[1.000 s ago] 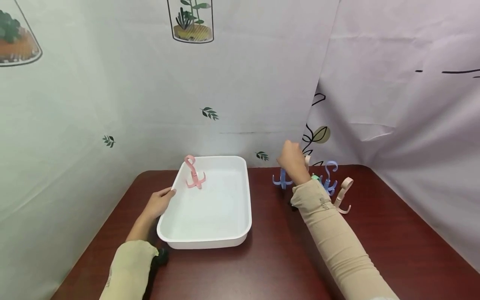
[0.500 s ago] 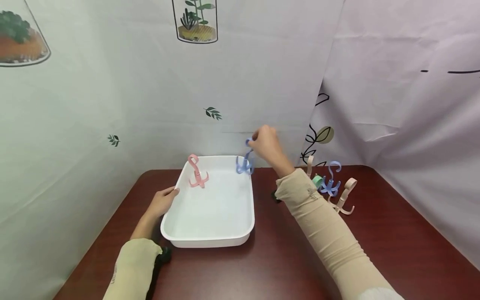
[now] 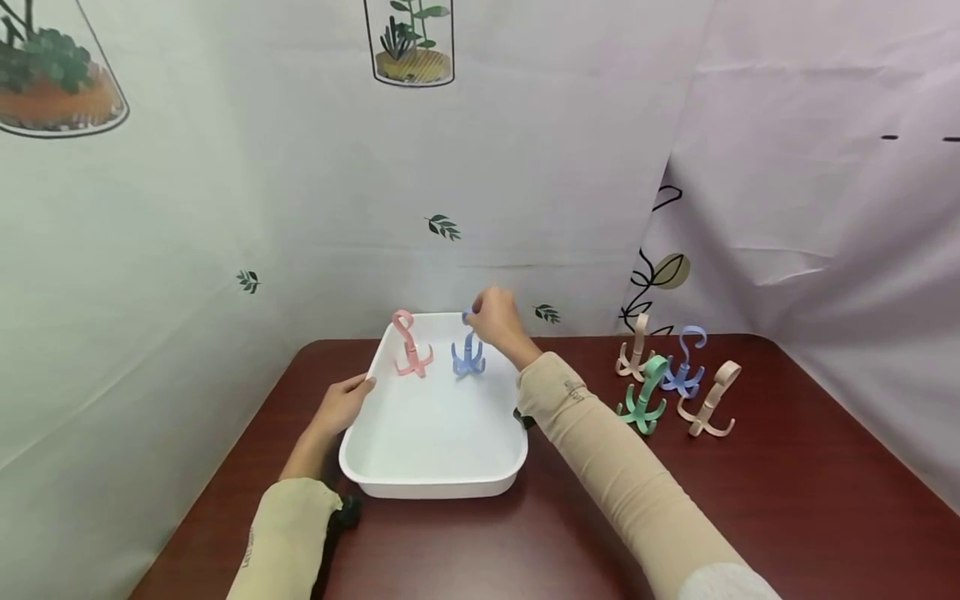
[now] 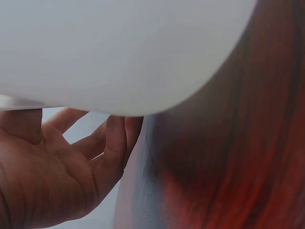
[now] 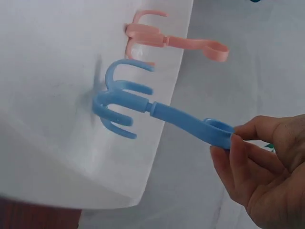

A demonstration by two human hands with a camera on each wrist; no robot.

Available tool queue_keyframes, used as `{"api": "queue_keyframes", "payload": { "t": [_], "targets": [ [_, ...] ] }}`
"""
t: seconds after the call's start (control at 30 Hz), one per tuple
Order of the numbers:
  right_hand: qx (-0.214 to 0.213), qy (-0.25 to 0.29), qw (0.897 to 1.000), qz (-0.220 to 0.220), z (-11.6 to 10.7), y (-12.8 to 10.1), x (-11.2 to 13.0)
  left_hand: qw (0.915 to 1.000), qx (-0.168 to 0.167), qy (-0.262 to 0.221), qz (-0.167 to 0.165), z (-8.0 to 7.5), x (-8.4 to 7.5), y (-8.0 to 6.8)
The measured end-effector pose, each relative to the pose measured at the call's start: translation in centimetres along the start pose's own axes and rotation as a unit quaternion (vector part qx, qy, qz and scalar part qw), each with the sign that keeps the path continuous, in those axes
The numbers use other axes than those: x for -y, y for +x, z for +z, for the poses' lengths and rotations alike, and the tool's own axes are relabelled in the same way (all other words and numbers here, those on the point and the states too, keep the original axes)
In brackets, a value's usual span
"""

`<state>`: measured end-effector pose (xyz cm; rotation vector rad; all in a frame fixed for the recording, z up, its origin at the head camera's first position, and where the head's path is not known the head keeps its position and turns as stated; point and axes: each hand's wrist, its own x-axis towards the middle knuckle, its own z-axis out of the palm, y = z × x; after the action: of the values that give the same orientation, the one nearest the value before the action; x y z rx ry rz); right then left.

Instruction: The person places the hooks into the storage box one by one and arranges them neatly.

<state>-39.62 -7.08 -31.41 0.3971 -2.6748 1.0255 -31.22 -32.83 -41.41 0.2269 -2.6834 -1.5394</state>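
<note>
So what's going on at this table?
A person's right hand holds a blue hook in the white tray, beside a pink hook; whether it touches bottom is unclear. The left hand grips the tray's edge. On the table to the right sit two beige hooks, a green hook and another blue hook.

The tray's (image 3: pixel 435 442) near half gives free room from above; at the back stand the pink hook (image 3: pixel 410 346) and held blue hook (image 3: pixel 468 362), a narrow gap between them. The left hand (image 3: pixel 341 406) blocks the left rim, the right hand (image 3: pixel 497 318) the back right; the right sleeve (image 3: pixel 618 462) bars the way to the green hook (image 3: pixel 643 402) from the near left
</note>
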Motion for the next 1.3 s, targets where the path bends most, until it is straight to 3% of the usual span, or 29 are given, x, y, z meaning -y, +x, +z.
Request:
{"api": "queue_keyframes", "payload": {
  "t": [0.33, 0.7, 0.93, 1.1, 1.3],
  "targets": [
    [0.067, -0.011, 0.998, 0.005, -0.4, 0.5, -0.5, 1.0000, 0.005, -0.003, -0.008, 0.5, -0.5, -0.1],
    [0.085, -0.045, 0.995, -0.022, 0.5, 0.8, -1.4, 0.9998, -0.007, 0.006, -0.016, 0.6, 0.8, -0.8],
    [0.121, -0.061, 0.990, -0.031, 0.1, 0.6, -1.8, 0.9996, -0.006, -0.001, -0.028, 1.0, 1.5, -1.0],
    [0.132, -0.078, 0.986, -0.073, -2.8, 0.5, -2.0, 0.9996, -0.008, 0.003, -0.027, 1.0, 1.1, -0.6],
    [0.094, -0.033, 0.986, -0.133, -9.7, -1.4, -4.0, 0.9996, -0.006, 0.017, -0.020, 0.6, 0.0, 0.5]
  ]
}}
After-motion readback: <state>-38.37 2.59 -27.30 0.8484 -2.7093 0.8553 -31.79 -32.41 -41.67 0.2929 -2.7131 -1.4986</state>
